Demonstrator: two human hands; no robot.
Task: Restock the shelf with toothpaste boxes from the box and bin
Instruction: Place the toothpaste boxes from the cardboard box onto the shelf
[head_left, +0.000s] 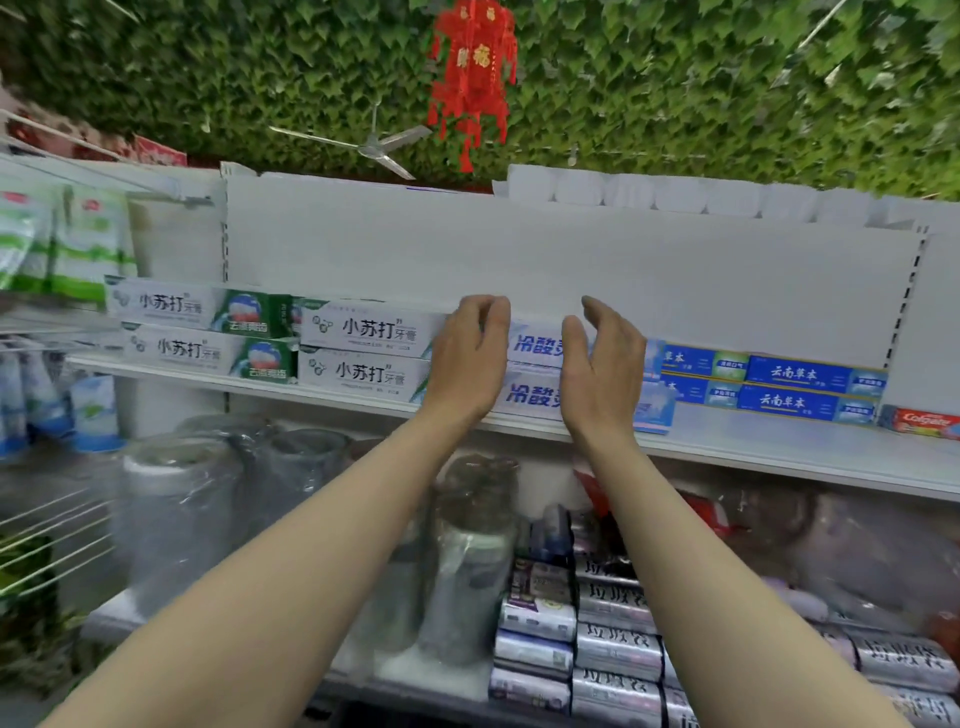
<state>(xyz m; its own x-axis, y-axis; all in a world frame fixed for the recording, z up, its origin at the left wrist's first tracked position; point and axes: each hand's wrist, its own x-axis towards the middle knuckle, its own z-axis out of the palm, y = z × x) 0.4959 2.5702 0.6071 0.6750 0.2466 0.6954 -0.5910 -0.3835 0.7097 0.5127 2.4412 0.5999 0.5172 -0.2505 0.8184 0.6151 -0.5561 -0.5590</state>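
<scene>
Two white toothpaste boxes with blue lettering (535, 345) lie stacked on the white shelf (779, 449), between white-and-green boxes (363, 332) on the left and blue boxes (795, 374) on the right. My left hand (467, 358) is raised in front of the stack's left part, its fingers loosely curled at the top box's upper edge. My right hand (602, 364) is in front of the stack's right part, thumb spread and fingers gently bent. Neither hand plainly grips a box. No supply box or bin is in view.
A red Colgate box (924, 421) lies at the shelf's far right. The shelf below holds plastic-wrapped rolls (176, 509) and stacked silver packs (613, 644). A wire rack (52, 525) and green-white bags (62, 239) are at the left.
</scene>
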